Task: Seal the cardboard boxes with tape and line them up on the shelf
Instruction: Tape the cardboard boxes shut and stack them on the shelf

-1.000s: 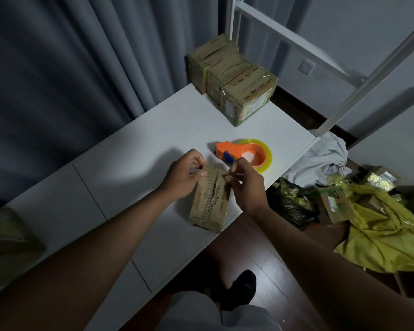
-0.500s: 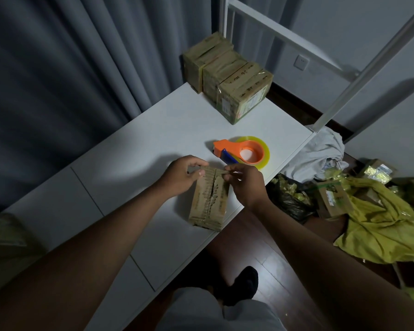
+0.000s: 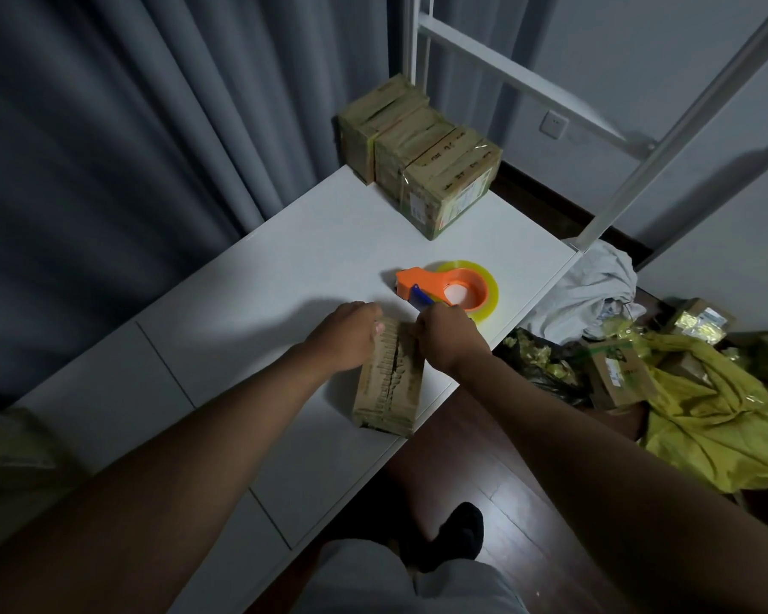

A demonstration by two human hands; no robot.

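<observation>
The cardboard box [image 3: 389,381] lies flat near the front edge of the white shelf [image 3: 249,303], its long side running away from the person and its near corner close to the lip; the left hand [image 3: 351,336] rests over its far left corner, fingers bent down behind the top so that whether they clasp the box or only press it cannot be told; the right hand [image 3: 446,341] sits at the far right corner, fingers likewise curled out of sight, and what they hold, if anything, is not shown; just beyond the right hand lies the orange tape dispenser [image 3: 448,288] with its yellowish roll, close to the box but apart from it; further back, against the frame upright, three sealed boxes [image 3: 422,155] stand side by side in a row; to the right, below the shelf, a heap of yellow cloth [image 3: 719,418] and loose packages covers the floor; judged from here, the risk is the edge, since a push from either hand could slide the box off the lip; any tape laid unevenly could wrinkle or miss the seam
</observation>
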